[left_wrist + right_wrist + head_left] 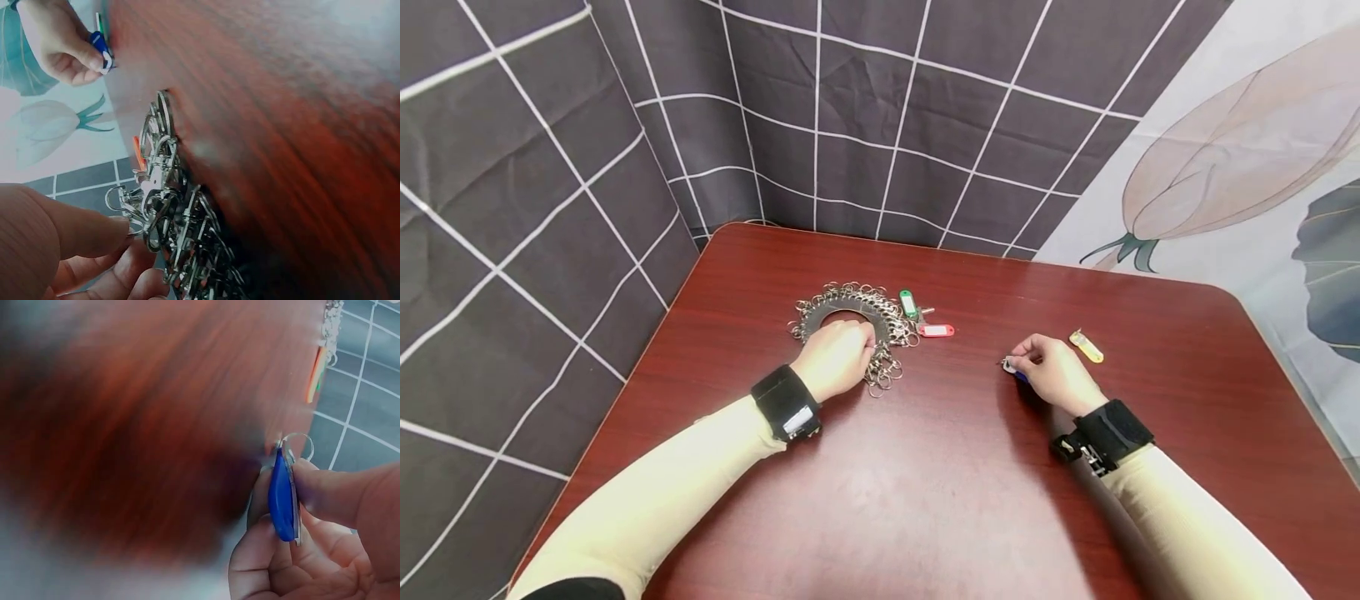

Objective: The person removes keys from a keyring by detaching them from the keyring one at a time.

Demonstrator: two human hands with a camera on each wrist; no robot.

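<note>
A flat dark ring plate [815, 320] fringed with several silver metal clasps [853, 290] lies on the table, left of centre. My left hand [835, 358] is over its near side. In the left wrist view, the thumb and fingers pinch the small loop of one clasp [133, 230]. Farther right, my right hand [1056, 375] pinches a blue key tag [283, 497] just over the table. A silver key [297, 512] lies flat along the tag, and a thin split ring [302, 439] sticks out beyond the fingertips.
Beside the ring plate lie a green key tag [907, 303] and a red key tag [936, 331], with a key [927, 311] between them. A yellow key tag [1087, 347] rests beyond my right hand. Dark gridded cloth [865, 108] hangs behind the reddish-brown table [880, 500].
</note>
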